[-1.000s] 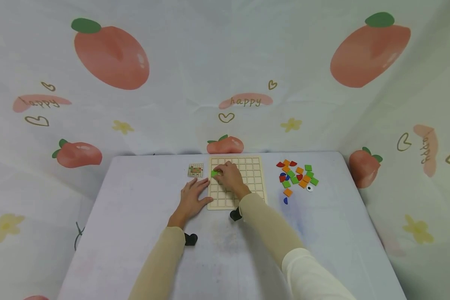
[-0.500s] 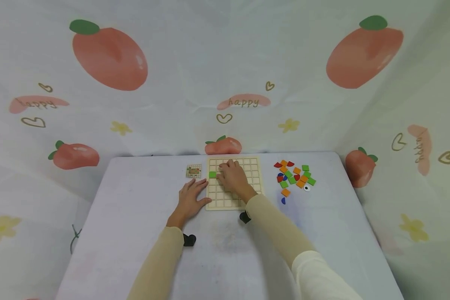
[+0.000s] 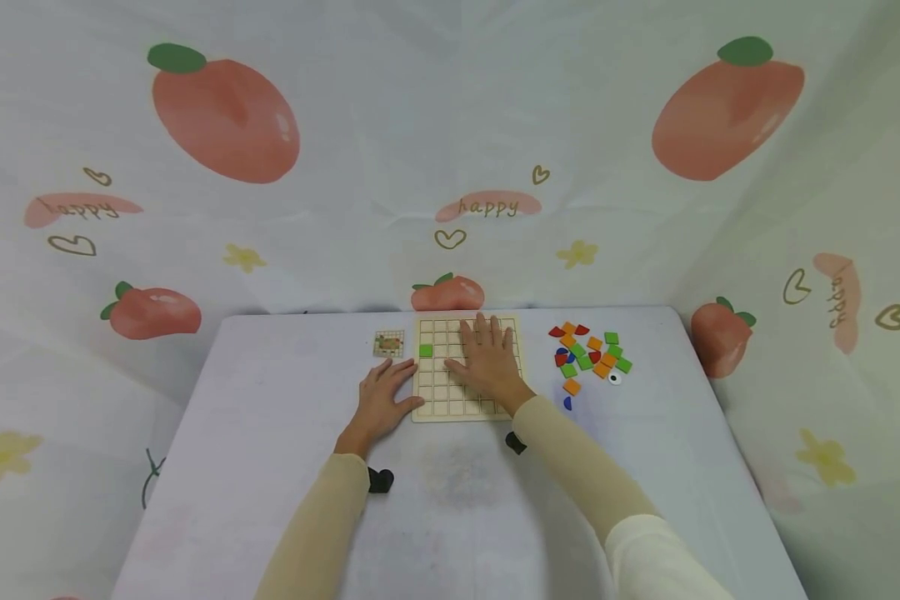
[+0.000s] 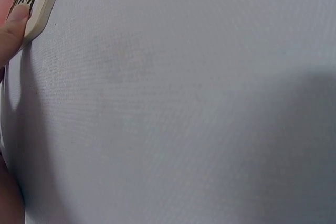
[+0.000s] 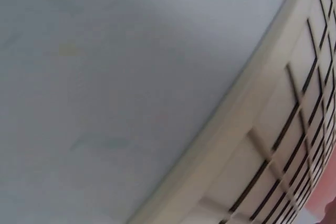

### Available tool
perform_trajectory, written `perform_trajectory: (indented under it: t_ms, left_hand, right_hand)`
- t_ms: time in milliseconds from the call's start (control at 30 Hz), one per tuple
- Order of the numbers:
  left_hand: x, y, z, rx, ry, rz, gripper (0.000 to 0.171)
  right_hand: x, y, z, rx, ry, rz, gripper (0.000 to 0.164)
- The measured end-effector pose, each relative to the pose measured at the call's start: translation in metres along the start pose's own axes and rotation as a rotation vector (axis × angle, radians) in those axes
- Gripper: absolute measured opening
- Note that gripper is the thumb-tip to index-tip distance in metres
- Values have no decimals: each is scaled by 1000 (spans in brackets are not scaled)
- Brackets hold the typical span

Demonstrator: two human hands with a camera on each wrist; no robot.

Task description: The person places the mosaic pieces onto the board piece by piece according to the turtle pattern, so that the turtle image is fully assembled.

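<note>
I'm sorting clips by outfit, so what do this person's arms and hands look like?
The left hand and right hand are ungloved. Plain beige sleeves cover both forearms; on the right arm, a looser white sleeve shows further up. A small black piece juts out near each wrist. I see no markings on the sleeves.

The head view looked forward and down at the grid board [image 3: 440, 392] from farthest off; 2 wrist views, the right nearer, faced the bench [image 3: 457, 517] beside it, all 3 sharing its edge.
</note>
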State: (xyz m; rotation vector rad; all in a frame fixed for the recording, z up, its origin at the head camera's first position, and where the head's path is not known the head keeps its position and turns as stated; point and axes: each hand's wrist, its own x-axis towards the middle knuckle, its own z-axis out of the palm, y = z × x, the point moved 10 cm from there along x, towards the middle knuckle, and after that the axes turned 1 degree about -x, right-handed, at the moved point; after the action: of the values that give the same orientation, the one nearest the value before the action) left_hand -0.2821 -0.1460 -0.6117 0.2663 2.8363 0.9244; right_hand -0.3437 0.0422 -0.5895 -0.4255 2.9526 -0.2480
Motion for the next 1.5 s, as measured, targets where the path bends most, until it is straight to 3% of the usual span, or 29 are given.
perform_trajectory:
  t_ms: [333,633,1300,1500]
  left_hand:
    - [0,-1,2,-9,1,12,72]
    - [-1,-1,0,-14,2,0,72]
    - [0,1,1,-23,11,16,71]
    - [0,3,-1,-19,11,24,71]
  right_hand:
    - [-18,43,5,14,-61,73,92]
    - [-34,66,1,60,-8,104,90]
    - [-75,133,2,102,8,219,92]
    - [-83,153,-7,153,111,230,87]
